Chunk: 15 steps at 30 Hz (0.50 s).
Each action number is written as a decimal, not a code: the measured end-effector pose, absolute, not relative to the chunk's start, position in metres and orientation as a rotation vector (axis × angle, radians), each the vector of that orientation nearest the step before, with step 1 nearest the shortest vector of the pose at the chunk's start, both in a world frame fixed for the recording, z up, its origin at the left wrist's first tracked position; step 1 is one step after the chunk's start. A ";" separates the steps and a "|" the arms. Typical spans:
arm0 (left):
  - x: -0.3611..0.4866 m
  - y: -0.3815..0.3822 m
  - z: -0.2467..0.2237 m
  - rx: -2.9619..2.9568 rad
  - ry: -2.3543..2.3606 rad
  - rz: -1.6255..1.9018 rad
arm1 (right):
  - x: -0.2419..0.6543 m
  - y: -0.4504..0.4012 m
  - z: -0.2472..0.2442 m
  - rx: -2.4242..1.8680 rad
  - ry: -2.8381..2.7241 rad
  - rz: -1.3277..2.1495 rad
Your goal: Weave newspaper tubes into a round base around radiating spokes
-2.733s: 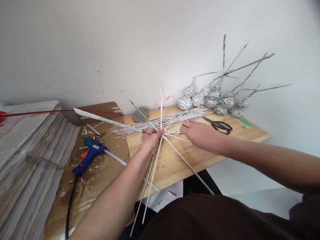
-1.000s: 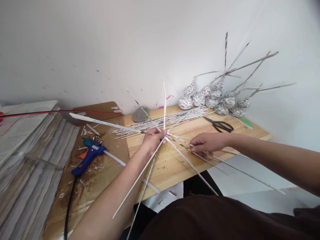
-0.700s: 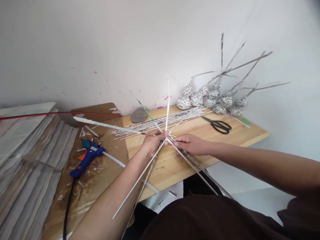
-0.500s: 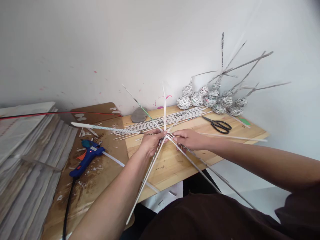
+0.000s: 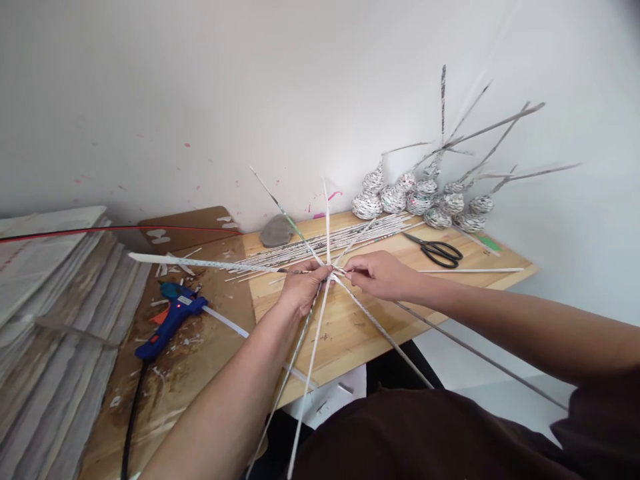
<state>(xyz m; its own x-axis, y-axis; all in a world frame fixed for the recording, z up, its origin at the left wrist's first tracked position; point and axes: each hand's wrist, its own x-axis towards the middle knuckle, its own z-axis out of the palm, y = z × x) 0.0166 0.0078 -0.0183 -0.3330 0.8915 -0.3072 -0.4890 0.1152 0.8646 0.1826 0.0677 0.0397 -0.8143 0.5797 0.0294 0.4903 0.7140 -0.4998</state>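
Note:
Several thin rolled-paper sticks (image 5: pixel 383 327) cross at one centre and fan out in all directions above the wooden board. My left hand (image 5: pixel 302 287) is closed on the crossing, its thumb lying on top at the left side. Just right of the centre, my right hand (image 5: pixel 377 275) pinches a stick between thumb and fingers. One stick passes below that hand and runs toward the lower right. A loose bundle of paper sticks (image 5: pixel 300 252) lies behind the hands.
Black scissors (image 5: pixel 435 250) and woven paper gourd shapes (image 5: pixel 367 205) are at the back right, beside a grey stone (image 5: pixel 277 231) further left. A blue glue gun (image 5: pixel 170 323) lies on the brown board (image 5: pixel 210 353). Stacked paper (image 5: pixel 55 333) stands far left.
My right hand has closed to a tighter pinch. One lower-right stick has swung outward to the right, and the sticks below the centre have shifted.

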 end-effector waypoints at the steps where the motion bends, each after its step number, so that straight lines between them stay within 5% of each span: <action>1: 0.017 0.008 -0.019 0.465 1.222 1.512 | 0.181 0.069 0.040 -0.854 -2.729 0.699; 10: 0.018 0.007 -0.017 0.507 1.211 1.494 | 0.182 0.078 0.041 -1.042 -2.570 1.501; 15: 0.017 0.006 -0.013 0.435 1.159 1.487 | 0.194 0.079 0.042 -0.972 -2.792 1.231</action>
